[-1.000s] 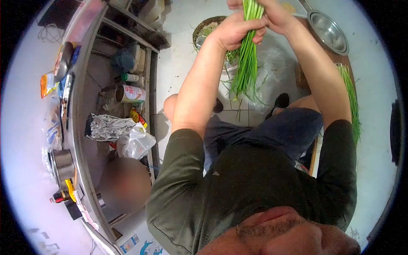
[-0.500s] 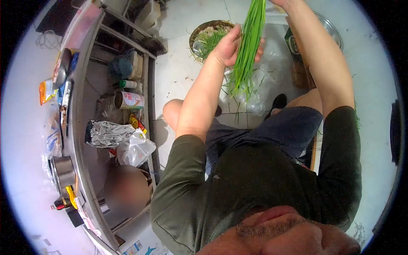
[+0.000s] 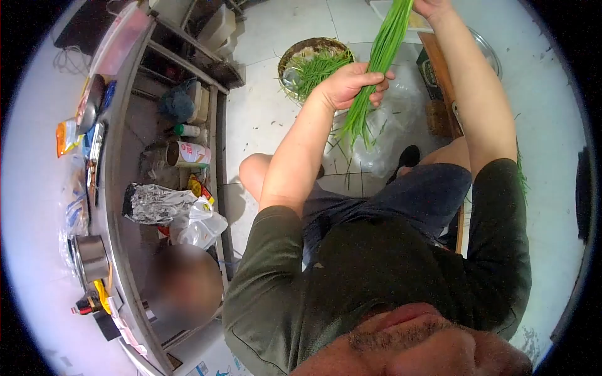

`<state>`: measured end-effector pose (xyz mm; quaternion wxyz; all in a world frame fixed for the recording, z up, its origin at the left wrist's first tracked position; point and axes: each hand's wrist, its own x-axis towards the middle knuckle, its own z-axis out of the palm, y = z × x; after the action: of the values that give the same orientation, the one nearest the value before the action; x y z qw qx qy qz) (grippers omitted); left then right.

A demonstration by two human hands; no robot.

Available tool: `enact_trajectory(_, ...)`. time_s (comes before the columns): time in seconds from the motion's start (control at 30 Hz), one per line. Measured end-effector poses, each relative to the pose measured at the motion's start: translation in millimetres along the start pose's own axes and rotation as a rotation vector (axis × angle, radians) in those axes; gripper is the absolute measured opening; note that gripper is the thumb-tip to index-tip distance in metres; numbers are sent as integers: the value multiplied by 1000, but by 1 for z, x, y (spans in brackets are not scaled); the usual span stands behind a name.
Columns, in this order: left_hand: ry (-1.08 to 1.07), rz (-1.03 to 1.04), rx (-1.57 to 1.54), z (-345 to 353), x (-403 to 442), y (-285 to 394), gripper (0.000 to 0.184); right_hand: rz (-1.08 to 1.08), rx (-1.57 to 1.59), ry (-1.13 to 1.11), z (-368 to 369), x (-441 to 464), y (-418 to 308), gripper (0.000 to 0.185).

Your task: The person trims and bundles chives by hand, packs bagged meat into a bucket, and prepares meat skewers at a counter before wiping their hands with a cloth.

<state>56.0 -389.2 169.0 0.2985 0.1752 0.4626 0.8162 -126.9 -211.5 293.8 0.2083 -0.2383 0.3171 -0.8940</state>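
Observation:
A long bundle of green chives hangs at a slant in front of me. My left hand is closed round its lower part, the thumb lying across the front. Loose tips fan out below that fist. At the top edge of the view, my right hand grips the other end of the bundle, its fingers partly cut off by the frame. Beyond my left wrist, a round basket holds cut green bits and pale trimmings.
Clear plastic sheeting lies on the tiled floor below the chives. A wooden board and a metal basin stand by my right forearm. At left, a shelf unit carries a tin, bags and a steel pot.
My left hand was open behind the chives and is now closed round them. The bundle's upper end and my right hand have shifted a little to the right.

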Motion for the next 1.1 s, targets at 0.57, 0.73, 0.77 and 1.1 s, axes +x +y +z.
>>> enact_trajectory(0.57, -114, -89, -320, 5, 17, -15, 32, -23, -30, 20, -26, -4, -13, 22)
enact_trajectory(0.73, -80, -72, -214, 13, 15, -8, 26, -36, -37, 33, -19, -6, -17, 22)
enact_trajectory(0.77, -58, -67, -209, 14, 14, -7, 27, -33, -44, 37, -17, -6, -17, 22)
enact_trajectory(1.1, -137, -2, -355, 3, 12, -2, 30, -26, -63, 39, -26, -3, -17, 20)
